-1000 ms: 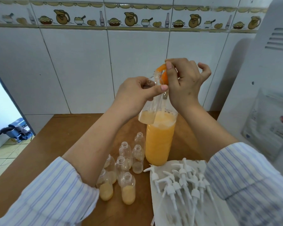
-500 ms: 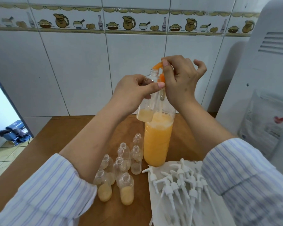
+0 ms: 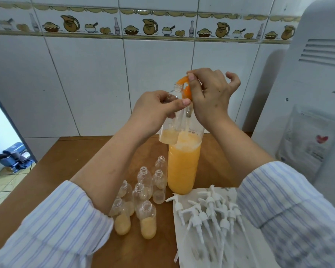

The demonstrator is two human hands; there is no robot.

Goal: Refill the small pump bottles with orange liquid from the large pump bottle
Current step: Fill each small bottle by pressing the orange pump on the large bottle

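The left hand [image 3: 155, 107] grips a small clear bottle [image 3: 171, 117] round its upper body, thumb across the front, and holds it up in the air with its open mouth right under the orange spout [image 3: 182, 80]. A shallow layer of pale orange liquid sits in the bottom of that bottle. The right hand [image 3: 209, 95] is on the orange pump head [image 3: 187, 92] of the big bottle [image 3: 183, 163], fingers curled over the top and thumb down the near side of it, little finger lifted away. The big bottle stands upright on the brown table [image 3: 46, 176], about two thirds full of orange liquid with some froth on top, and the raised small bottle overlaps its shoulder from where I stand. Just left of its base is a cluster of uncapped small bottles [image 3: 143, 190]; the two nearest, one [image 3: 122, 217] beside the other [image 3: 148, 221], are roughly half full, and the ones behind hold only a little. To the right of the cluster, a heap of white pump tops [image 3: 207, 211] lies on a white sheet [image 3: 188, 252]. A white appliance [image 3: 307, 93] stands at the far right against the tiled wall [image 3: 85, 78].
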